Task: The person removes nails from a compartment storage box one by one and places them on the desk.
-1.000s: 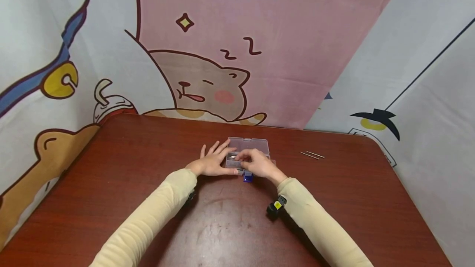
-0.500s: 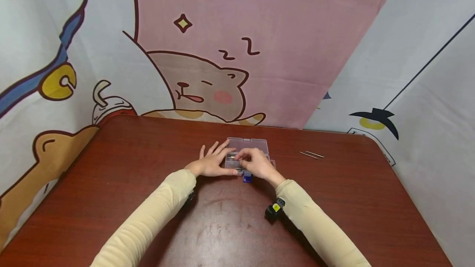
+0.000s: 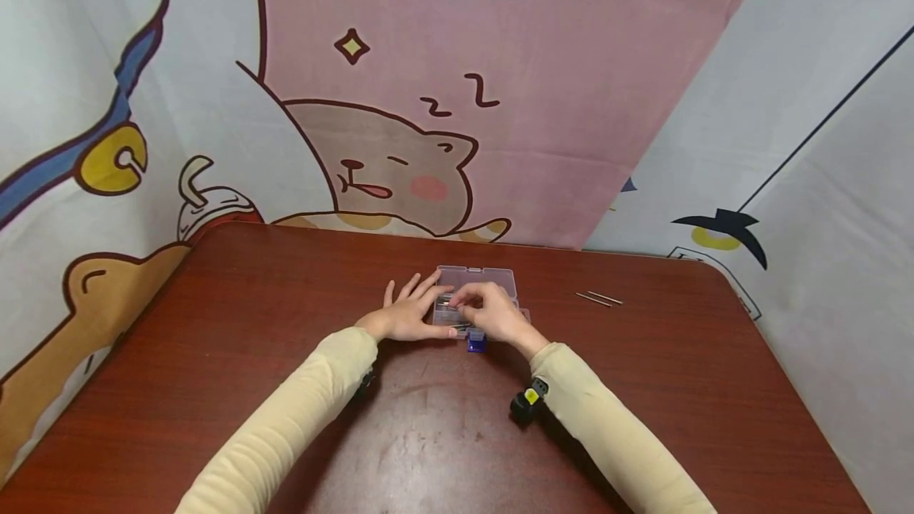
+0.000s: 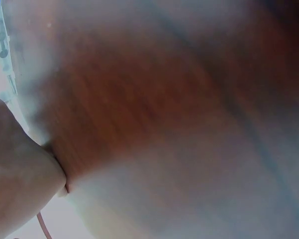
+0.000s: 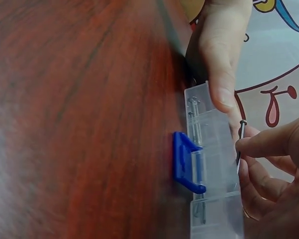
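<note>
A clear plastic compartment box (image 3: 444,314) stands on the table with its lid (image 3: 477,279) raised at the back. Its blue latch (image 5: 181,162) hangs down at the front. My left hand (image 3: 408,317) lies at the box's left end, fingers straight and spread, the thumb along the front edge. Over the compartments my right hand (image 3: 497,316) pinches a thin metal nail (image 5: 242,130) between thumb and fingers; its flat head points up in the right wrist view. More nails (image 5: 195,119) show through the front wall. The left wrist view is mostly blurred tabletop.
Two long nails (image 3: 595,299) lie on the brown table (image 3: 286,276) to the right of the box. A printed cloth (image 3: 543,101) with cartoon animals hangs behind the table and along its sides.
My right hand shifts very slightly over the box, its fingers lifting a little. The left hand, the box and the two loose nails stay in place.
</note>
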Demonstrator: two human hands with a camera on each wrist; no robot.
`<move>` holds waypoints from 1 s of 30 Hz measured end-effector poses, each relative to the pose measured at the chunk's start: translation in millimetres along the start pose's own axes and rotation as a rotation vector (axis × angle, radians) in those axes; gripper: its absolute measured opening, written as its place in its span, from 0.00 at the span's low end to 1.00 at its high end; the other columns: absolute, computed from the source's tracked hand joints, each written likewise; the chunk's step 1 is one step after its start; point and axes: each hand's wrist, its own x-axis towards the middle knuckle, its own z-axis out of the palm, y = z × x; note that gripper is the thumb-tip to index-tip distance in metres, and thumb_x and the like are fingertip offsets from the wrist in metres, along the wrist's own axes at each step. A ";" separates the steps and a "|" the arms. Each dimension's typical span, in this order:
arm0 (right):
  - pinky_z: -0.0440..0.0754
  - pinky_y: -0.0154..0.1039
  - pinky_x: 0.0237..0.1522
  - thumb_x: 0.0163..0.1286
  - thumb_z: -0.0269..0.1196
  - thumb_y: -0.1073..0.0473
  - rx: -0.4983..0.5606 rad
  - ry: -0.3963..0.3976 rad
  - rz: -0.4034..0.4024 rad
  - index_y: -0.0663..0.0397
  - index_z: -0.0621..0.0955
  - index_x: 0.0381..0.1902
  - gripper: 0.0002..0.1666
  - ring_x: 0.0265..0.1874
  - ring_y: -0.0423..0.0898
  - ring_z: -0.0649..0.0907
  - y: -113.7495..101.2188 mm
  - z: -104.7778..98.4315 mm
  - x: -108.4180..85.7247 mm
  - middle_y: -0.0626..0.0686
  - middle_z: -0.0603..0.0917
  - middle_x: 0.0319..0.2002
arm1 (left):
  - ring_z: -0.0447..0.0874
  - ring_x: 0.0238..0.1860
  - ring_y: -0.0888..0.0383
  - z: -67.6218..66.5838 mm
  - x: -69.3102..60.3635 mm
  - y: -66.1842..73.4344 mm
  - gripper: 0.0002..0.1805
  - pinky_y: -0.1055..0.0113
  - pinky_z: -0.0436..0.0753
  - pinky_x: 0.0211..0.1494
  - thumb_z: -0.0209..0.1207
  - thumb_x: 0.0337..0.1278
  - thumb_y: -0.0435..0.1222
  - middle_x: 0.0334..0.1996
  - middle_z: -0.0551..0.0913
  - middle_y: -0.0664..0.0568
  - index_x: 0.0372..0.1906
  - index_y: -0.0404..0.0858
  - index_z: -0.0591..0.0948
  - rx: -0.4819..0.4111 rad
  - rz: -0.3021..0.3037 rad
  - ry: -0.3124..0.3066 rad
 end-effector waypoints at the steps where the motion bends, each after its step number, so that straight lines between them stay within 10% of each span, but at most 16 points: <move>1: 0.80 0.42 0.41 0.62 0.62 0.72 0.003 0.002 0.000 0.61 0.85 0.36 0.07 0.34 0.45 0.83 -0.4 -0.8 0.5 0.53 0.86 0.34 | 0.35 0.75 0.41 0.0 0.0 0.0 0.46 0.32 0.32 0.65 0.56 0.55 0.65 0.77 0.38 0.53 0.75 0.52 0.57 -0.002 0.001 0.001; 30: 0.78 0.41 0.39 0.68 0.57 0.70 0.011 0.014 -0.041 0.65 0.81 0.42 0.07 0.36 0.46 0.80 21.9 -28.9 -18.0 0.59 0.84 0.39 | 0.33 0.75 0.44 8.5 6.3 -8.2 0.50 0.36 0.29 0.66 0.55 0.51 0.69 0.77 0.35 0.56 0.76 0.55 0.54 0.006 -0.013 0.005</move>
